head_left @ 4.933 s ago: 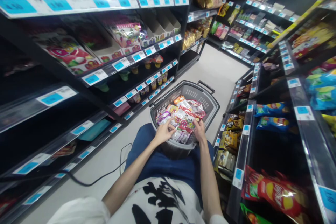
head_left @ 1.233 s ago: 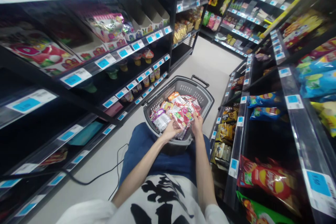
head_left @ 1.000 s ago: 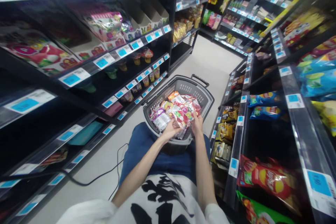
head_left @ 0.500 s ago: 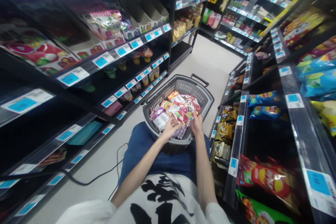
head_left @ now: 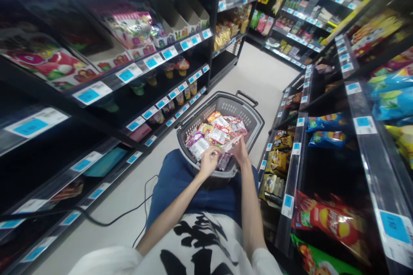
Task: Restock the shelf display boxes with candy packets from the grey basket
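A grey shopping basket rests against my knees in a shop aisle, filled with several bright snack packets. Both hands are in its near end. My left hand has its fingers curled on the edge of a packet by the near rim. My right hand pinches a thin pink-and-clear packet that lies tilted, edge toward me, over the pile. Which packet the left fingers grip is partly hidden.
Dark shelves with blue price tags line both sides: sweets and jelly cups on the left, crisp bags on the right. A black cable runs across the pale floor at the left. The aisle continues behind the basket.
The red-and-white packet that both hands held face up has tipped down flat toward the pile. My left hand curled in closer to the near rim.
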A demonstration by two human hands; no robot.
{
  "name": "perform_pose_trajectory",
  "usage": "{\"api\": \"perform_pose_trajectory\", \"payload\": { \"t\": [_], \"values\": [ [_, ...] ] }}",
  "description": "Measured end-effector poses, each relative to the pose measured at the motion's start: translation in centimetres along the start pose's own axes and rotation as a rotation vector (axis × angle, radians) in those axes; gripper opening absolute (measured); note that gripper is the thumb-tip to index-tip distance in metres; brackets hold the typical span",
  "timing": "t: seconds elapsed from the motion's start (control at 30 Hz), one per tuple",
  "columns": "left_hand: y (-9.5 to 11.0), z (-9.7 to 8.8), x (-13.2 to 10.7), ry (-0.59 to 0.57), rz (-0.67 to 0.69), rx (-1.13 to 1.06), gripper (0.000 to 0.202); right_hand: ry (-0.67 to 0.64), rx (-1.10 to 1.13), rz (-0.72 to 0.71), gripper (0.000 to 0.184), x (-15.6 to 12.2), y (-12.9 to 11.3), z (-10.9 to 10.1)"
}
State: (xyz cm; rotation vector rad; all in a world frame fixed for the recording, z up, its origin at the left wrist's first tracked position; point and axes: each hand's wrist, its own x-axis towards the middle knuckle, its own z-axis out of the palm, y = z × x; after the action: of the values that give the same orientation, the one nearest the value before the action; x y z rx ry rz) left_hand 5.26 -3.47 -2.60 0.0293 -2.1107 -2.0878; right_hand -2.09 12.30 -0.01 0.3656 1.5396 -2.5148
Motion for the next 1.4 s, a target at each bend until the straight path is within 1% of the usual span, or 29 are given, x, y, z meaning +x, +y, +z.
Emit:
{"api": "perform_pose_trajectory", "payload": {
  "t": [0.1,0.17,0.27,0.47,0.57,0.8,0.97,1.17,1.4],
  "values": [
    [0.4,0.2,-1.0,-0.086,0.160,0.082,0.022,-0.080,0.025,0.032,0.079,-0.5,-0.6,0.5],
    [0.4,0.4,-1.5,-0.158,0.244,0.117,0.026,-0.093,0.036,0.027,0.083,-0.9,-1.0,0.5],
    [0.1,0.6,-2.0,-0.235,0.334,0.156,0.032,-0.088,0.036,0.040,0.075,-1.3,-1.6,0.3],
    [0.0,0.1,-2.2,-0.282,0.434,0.222,0.039,-0.078,0.026,0.074,0.061,-1.2,-1.7,0.1],
    [0.0,0.1,-2.2,-0.326,0.462,0.248,0.041,-0.069,0.022,0.071,0.054,-1.1,-1.8,0.0],
    [0.0,0.5,-2.1,-0.410,0.476,0.323,0.039,-0.026,0.023,0.028,0.056,-1.4,-2.4,-0.5],
    [0.2,0.9,-2.0,-0.469,0.463,0.393,0.036,-0.006,0.022,0.019,0.052,-2.0,-2.6,-0.3],
    [0.1,1.0,-2.0,-0.471,0.465,0.470,0.032,0.008,0.028,0.030,0.050,-2.2,-2.6,-0.1],
    [0.0,0.7,-2.0,-0.475,0.483,0.507,0.040,0.021,0.048,0.044,0.048,-2.1,-2.7,0.3]
  ]
}}
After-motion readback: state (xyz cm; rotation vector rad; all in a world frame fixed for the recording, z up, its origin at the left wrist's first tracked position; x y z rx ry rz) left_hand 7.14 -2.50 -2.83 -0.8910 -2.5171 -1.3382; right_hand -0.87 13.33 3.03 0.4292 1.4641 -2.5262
